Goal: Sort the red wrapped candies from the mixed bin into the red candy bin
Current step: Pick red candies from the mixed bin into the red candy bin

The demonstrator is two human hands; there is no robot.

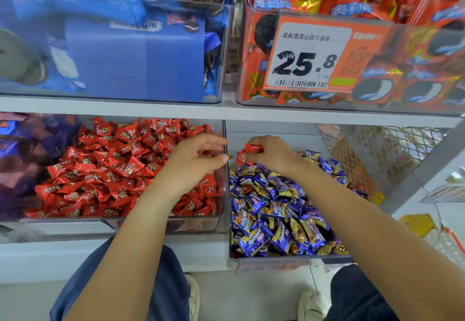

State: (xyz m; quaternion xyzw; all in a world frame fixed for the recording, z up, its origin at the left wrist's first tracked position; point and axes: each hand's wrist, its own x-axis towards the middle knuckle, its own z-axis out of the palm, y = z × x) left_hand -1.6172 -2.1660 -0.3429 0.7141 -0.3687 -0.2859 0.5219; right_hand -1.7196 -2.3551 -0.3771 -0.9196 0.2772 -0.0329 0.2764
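In the head view, the clear divider wall between the two lower bins serves as the landmark. Just right of it, above the far end of the mixed bin, the right hand pinches a red wrapped candy between fingertips and thumb; a second red wrapper dangles just below it, though whether the same hand grips that one cannot be told. The candy is held clear above the heap of purple and gold candies that fills the mixed bin. Just left of the divider, over the red candy bin, the left hand hovers with fingers loosely curled, its thumb and forefinger tips reaching to the divider's top edge towards the pinched candy; a scrap of red shows between its fingers, but it cannot be told whether it holds anything. The red candy bin is piled with red candies. Above the divider, past the white shelf, stand a bin of blue biscuit packs and a bin of orange packs bearing a price tag.
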